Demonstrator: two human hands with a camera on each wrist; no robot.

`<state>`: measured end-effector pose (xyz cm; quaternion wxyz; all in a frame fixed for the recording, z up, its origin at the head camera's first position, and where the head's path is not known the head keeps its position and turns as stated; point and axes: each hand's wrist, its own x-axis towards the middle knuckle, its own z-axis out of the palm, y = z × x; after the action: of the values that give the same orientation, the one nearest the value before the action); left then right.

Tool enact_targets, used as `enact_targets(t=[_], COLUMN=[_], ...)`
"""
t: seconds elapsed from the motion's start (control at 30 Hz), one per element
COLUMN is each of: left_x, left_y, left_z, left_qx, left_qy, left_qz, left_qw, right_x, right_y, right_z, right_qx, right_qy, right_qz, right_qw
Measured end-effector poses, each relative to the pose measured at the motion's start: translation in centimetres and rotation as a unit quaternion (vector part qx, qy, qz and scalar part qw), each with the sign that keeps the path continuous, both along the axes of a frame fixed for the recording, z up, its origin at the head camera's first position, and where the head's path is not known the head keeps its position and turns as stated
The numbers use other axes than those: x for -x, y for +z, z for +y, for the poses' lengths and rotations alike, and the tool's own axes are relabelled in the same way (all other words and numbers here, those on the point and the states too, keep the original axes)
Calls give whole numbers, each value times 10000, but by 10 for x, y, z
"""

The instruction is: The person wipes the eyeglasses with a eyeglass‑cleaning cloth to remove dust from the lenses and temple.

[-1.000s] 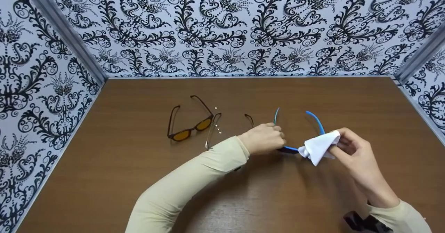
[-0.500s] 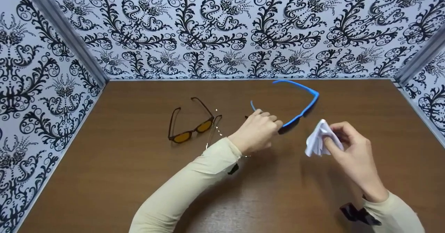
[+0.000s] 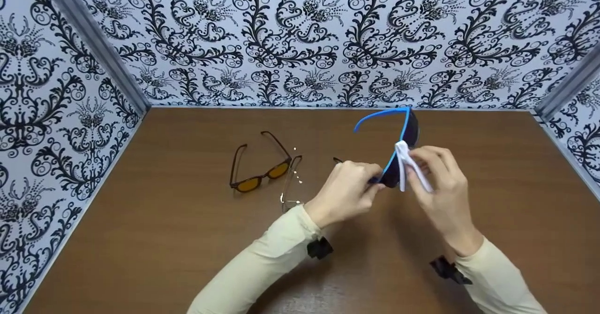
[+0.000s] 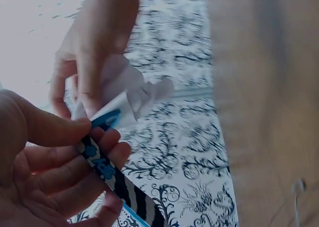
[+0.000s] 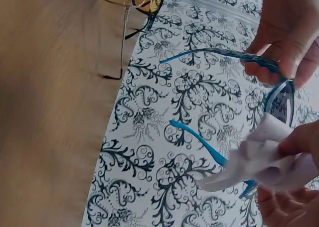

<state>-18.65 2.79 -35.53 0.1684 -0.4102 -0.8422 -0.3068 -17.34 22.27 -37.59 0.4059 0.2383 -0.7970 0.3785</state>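
Blue-framed sunglasses (image 3: 412,126) with dark lenses are held up above the table, tilted so the front runs steeply upward. My left hand (image 3: 347,190) grips them at one end, thumb and fingers round the hinge area. In the left wrist view, a black-and-white striped temple (image 4: 129,192) with blue lettering runs across those fingers. My right hand (image 3: 443,190) pinches a folded white cloth (image 3: 401,154) against the sunglasses' front near the middle. The cloth hides part of the lenses. In the right wrist view, the other blue temple (image 5: 202,139) sticks out past the cloth.
Brown-framed glasses with orange lenses (image 3: 248,183) stand on the wooden table (image 3: 164,229), temples unfolded. Beside them are thin metal-framed glasses (image 3: 282,198), partly covered by my left arm. One dark temple tip (image 3: 337,160) shows behind my left hand. Patterned walls (image 3: 309,47) enclose the table.
The sunglasses have been lifted and turned from facing me to a steep upward tilt. My right hand's cloth came away from them, then moved left back onto their front.
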Motion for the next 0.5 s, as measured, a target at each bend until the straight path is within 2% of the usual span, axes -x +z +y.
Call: enact_targets(t=[0.13, 0.23, 0.4, 0.5], left_x=[-8, -13, -16, -17], left_y=[1, 2, 3, 4], left_z=[-7, -11, -20, -24], left_qx=[-444, -620, -949, -1073], left_qy=[18, 87, 171, 170], left_qz=[-313, -345, -584, -838], left_qw=[9985, 9974, 9936, 9905], right_x=[0, -2, -10, -11], right_y=[0, -1, -7, -9], right_z=[-12, -22, -30, -26], right_qx=[267, 262, -296, -531], right_qy=[374, 602, 919, 970], right_qz=[371, 686, 1232, 1308], right_qw=[9983, 9955, 9877, 9852])
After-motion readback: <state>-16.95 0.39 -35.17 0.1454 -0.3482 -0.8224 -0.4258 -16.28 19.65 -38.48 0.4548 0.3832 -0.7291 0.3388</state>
